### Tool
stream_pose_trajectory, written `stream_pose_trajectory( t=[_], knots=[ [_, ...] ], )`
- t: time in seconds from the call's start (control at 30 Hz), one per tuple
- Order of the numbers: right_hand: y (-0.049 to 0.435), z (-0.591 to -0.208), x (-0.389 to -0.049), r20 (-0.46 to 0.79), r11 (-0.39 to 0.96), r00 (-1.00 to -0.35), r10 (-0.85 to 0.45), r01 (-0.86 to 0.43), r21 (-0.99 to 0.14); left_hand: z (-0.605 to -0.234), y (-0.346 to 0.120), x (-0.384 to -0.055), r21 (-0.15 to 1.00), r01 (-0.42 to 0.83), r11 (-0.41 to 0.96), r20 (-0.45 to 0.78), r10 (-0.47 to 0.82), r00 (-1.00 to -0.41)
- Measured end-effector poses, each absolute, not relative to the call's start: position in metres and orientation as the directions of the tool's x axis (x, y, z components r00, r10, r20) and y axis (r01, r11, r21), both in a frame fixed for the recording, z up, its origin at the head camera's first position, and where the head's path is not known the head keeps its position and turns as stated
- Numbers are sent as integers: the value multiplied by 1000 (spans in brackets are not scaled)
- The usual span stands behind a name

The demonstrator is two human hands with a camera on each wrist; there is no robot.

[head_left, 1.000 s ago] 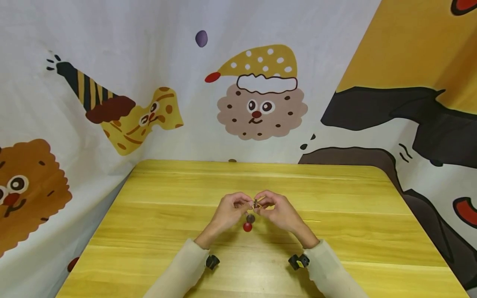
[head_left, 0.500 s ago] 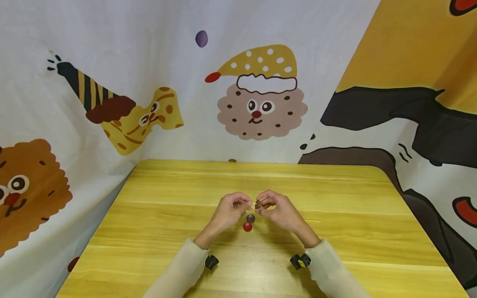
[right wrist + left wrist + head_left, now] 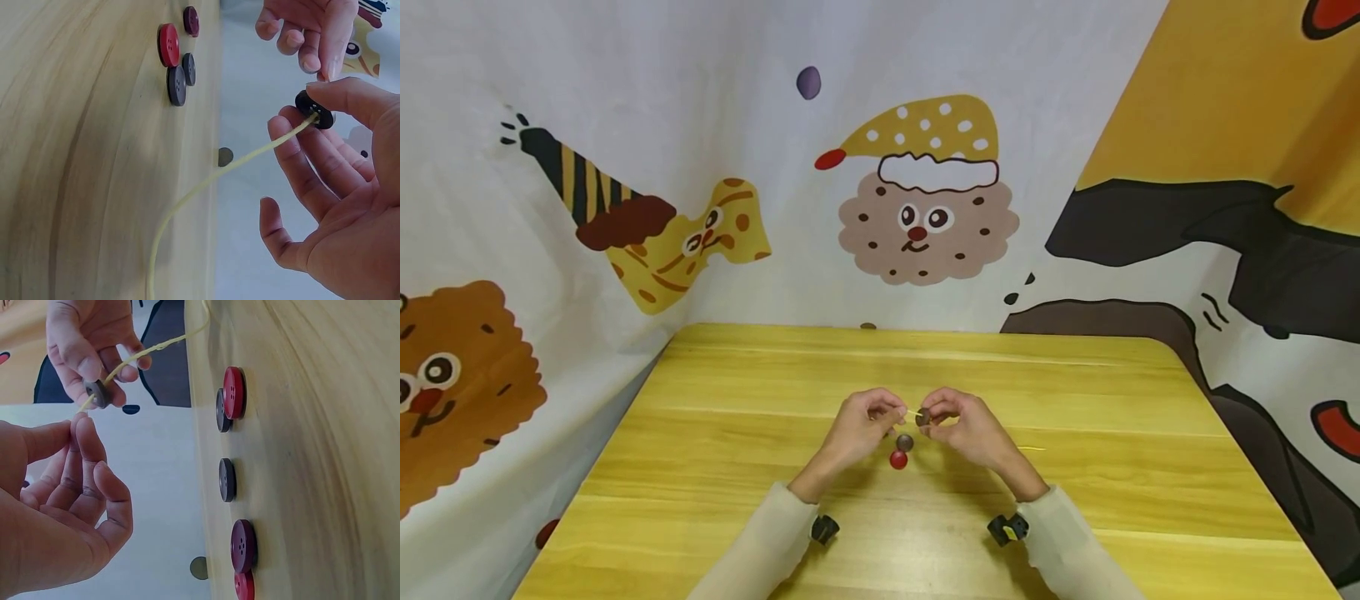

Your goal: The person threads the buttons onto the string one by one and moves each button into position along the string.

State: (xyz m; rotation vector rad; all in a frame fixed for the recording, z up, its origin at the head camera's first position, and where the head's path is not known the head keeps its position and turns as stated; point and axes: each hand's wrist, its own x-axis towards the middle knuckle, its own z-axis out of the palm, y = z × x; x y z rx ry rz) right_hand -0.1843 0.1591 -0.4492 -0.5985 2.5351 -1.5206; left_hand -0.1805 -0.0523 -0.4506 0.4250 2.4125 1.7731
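Note:
My right hand pinches a dark round button between thumb and fingers. A yellow string runs through the button and trails down towards the table. My left hand pinches the string's short end between thumb and index finger, just left of the button. In the left wrist view, several buttons lie below the hands: a red button overlapping a dark one, a lone dark button, and a maroon button touching a smaller red one.
Both hands are above the middle of a wooden table. More of the yellow string shows on the tabletop beside the right wrist. Behind the far edge hangs a white curtain printed with cartoon food.
My right hand has shifted slightly right with the button, and its face has turned more into sight. A longer stretch of yellow string now shows between the hands. The left hand stays nearly still.

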Motion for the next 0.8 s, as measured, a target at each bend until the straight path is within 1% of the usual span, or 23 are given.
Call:
stream_pose_trajectory(
  t=[0.4, 0.8],
  knots=[
    [169, -460, -189, 113, 431, -919, -379, -283, -857, -452, -54, -182, 952, 153, 267, 71, 292, -954],
    [177, -465, -192, 99, 473, -925, -368, -278, -836, -452, -54, -182, 955, 154, 253, 76, 296, -952]
  ],
)
